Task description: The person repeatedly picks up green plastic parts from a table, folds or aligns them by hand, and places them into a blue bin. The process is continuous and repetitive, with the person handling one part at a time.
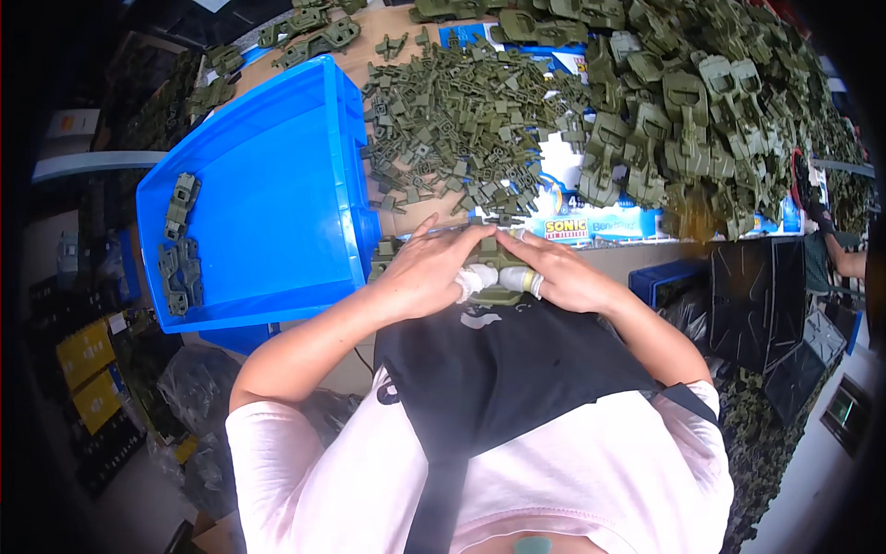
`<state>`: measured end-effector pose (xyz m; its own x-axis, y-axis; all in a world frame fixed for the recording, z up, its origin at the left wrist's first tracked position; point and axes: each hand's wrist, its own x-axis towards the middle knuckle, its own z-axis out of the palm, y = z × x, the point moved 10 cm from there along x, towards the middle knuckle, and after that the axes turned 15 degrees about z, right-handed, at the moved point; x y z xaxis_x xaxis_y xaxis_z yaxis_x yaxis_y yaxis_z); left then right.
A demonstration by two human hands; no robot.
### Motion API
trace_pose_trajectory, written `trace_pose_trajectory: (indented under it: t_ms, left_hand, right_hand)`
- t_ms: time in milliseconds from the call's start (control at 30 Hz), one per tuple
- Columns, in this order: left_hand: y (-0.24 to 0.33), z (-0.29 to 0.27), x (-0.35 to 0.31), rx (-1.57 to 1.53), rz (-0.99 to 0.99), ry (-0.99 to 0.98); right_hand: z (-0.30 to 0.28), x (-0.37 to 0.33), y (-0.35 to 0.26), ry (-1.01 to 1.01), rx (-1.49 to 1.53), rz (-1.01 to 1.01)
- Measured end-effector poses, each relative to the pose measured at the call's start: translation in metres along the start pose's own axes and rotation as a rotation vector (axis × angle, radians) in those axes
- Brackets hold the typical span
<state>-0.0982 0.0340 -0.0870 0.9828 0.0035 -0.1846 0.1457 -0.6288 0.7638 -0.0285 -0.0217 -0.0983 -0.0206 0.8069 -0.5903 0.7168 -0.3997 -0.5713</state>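
At the table's front edge, my left hand [420,268] and my right hand [574,275] are closed on an olive-green plastic part [499,296] from both sides. My fingertips meet over its far end, and both thumbs, in whitish wraps, press on its near side. Most of the part lies hidden under my fingers. Just beyond my hands spreads a heap of small olive-green plastic pieces [461,125]. To the left stands a large blue plastic bin [340,175], with several olive-green parts [181,268] along its left side.
A high pile of larger olive-green plastic parts [688,120] covers the right of the table, over printed cardboard sheets [614,223]. More green parts [318,39] lie behind the bin. Black crates [752,291] stand at the right, where another person's arm [842,254] reaches in.
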Motion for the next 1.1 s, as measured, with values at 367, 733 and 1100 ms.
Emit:
trace_pose_trajectory:
  t_ms: [367,733,1100]
  left_hand:
    - [-0.001,-0.003,0.008,-0.064,0.044,0.129]
    - [-0.022,-0.057,-0.049,-0.412,0.045,0.386]
    - [-0.038,-0.014,-0.047,-0.357,0.008,0.517]
  right_hand:
    - [0.0,0.002,0.015,0.077,0.269,0.035]
    - [-0.018,-0.003,0.049,0.012,0.62,0.013]
    - [-0.034,-0.005,-0.085,0.494,-0.092,-0.289]
